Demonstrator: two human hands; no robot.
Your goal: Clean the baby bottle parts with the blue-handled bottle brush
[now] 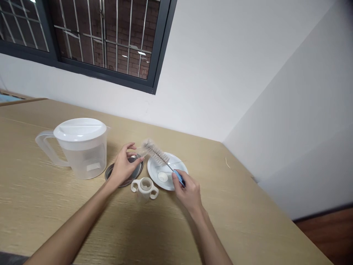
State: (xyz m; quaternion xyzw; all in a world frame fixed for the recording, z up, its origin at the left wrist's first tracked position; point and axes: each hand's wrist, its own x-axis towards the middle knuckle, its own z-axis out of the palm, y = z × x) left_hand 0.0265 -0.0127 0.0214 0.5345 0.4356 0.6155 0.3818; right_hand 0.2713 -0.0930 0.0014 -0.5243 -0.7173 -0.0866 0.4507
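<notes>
My right hand [190, 189] is closed around the blue handle of a bottle brush [157, 152], its bristled head slanting up and to the left over a white plate [151, 173]. Between the thumb and fingers of my left hand [125, 162] is a clear, rounded plastic piece [141, 152], perhaps a cap; the brush tip is at it, whether inside or beside I cannot tell. Below my left hand lies a round metal tray [128, 182]. A baby bottle [144, 190] with two cream handles stands upright and uncapped between my forearms.
To the left stands a lidded translucent plastic pitcher [86, 156]. On the plate are a small white round part [162, 177] and a thin stick-like item [176, 162]. A short pale strip [227, 162] lies to the right. Wall and barred window [110, 40] rise behind the table.
</notes>
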